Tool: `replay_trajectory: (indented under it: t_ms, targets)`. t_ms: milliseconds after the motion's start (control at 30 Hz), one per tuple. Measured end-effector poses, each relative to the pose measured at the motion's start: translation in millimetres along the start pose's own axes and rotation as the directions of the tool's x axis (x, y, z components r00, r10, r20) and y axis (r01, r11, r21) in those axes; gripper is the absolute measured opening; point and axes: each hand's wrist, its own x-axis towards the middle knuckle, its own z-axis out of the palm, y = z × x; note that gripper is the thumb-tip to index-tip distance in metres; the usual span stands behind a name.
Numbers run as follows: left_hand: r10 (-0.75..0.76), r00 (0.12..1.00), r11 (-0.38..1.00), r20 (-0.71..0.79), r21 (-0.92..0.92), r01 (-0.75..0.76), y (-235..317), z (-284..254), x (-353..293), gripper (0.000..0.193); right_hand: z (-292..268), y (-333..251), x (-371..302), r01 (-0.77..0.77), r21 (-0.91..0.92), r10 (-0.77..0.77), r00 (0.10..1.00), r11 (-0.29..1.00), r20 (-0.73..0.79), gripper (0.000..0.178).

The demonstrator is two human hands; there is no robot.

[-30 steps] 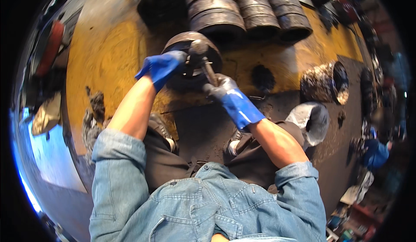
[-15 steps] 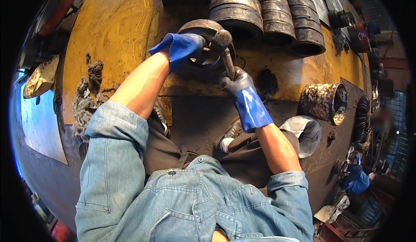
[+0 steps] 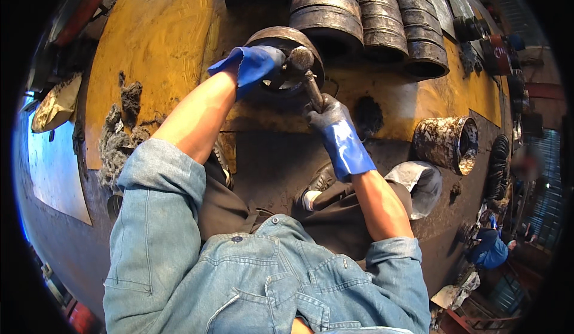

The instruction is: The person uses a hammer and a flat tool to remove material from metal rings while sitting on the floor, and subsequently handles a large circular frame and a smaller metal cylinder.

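Observation:
My right hand, in a blue glove with a dark grey palm, is wrapped round the handle of a hammer. The round hammer head is over the inside of a dark, rusty metal ring. My left hand, gloved alike, is closed at the ring's left side, close beside the hammer head. What it grips is hidden by the glove and the hammer head. Pale metal edges show inside the ring, too small to name.
Rows of rusty cylindrical rings lie beyond my hands on a yellow, stained sheet. A rusty can lies at the right, and grey fibre waste at the left. A person in blue is at the far right.
The hammer head has moved slightly down and to the left, lower over the ring. My left hand has shifted barely to the right; the ring looks unmoved.

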Motion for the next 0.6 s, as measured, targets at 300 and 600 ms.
replay_trajectory:
  t_ms: [300,600]
  targets:
    - [0.06,0.996,0.998,-0.065,-0.014,-0.061,-5.8,-0.5,-12.2,0.024,1.9,-10.7,-3.7,0.237,0.223,-0.175,0.948,0.946,-0.266,0.022]
    - [-0.148,0.985,0.987,0.087,-0.055,0.154,-25.2,19.9,9.7,0.028,-5.2,-9.7,-6.0,0.113,0.362,-0.07,0.989,0.925,-0.13,0.02]
